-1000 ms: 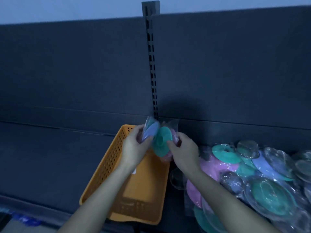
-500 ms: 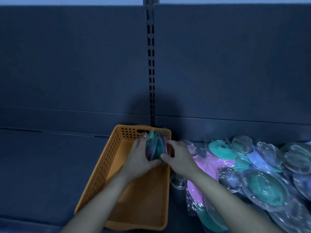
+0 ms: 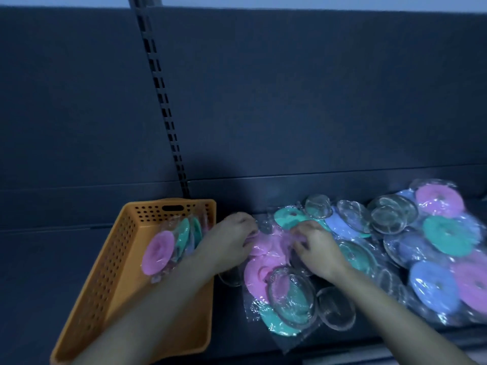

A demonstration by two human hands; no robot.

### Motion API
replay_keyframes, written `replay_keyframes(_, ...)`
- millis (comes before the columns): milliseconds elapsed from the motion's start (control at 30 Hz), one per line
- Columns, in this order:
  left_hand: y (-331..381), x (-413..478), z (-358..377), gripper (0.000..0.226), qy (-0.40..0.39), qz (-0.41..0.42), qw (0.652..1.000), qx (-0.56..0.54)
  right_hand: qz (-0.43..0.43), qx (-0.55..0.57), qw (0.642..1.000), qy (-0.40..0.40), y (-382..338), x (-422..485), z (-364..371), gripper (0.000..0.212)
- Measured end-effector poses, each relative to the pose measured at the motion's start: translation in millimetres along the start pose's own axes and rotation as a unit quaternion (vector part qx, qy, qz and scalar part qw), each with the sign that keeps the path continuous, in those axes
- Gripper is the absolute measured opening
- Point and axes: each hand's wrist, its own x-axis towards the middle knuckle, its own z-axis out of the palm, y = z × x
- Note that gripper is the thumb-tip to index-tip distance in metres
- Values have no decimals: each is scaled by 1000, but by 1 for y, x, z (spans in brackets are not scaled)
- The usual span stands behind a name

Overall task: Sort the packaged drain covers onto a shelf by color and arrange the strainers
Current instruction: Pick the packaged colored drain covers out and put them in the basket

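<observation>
Pink packaged drain cover (image 3: 267,246) gripped by curled left hand (image 3: 232,239) and right hand (image 3: 317,247).

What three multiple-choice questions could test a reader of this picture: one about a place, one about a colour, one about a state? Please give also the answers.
1. Where are the left hand and the right hand?
A. on a keyboard
B. on the pile to the right of the orange basket
C. inside that basket

2. What colour is the front cover in the basket?
A. pink
B. yellow
C. black

3. In what state are the covers of the pile?
A. in cardboard boxes
B. bare
C. wrapped in clear plastic

Answers: B, both hands grip wrapped covers in the pile; A, the nearest disc standing in the basket is pink; C, shiny film wrinkles over the discs.
</observation>
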Motion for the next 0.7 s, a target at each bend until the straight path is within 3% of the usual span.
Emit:
replay_keyframes(100, 2, 23, 12, 14, -98, -42, 994, 34, -16, -33, 999, -11, 18, -7, -6, 30)
replay_keyframes(233, 6, 40, 27, 70, -220, -128, 962, 102, -11, -52, 998, -36, 35, -6, -11, 29)
replay_keyframes(300, 10, 43, 32, 86, -249, -149, 948, 129, -7, -48, 998, -43, 43, -1, -14, 25)
replay_keyframes(533, 8, 47, 34, 79, -181, -243, 946, 117, -39, -61, 997, -36, 54, 23, -11, 23)
replay_keyframes(700, -2, 46, 38, 72, -107, -332, 937, 25, -53, -176, 982, -46, 44, 43, -2, 29)
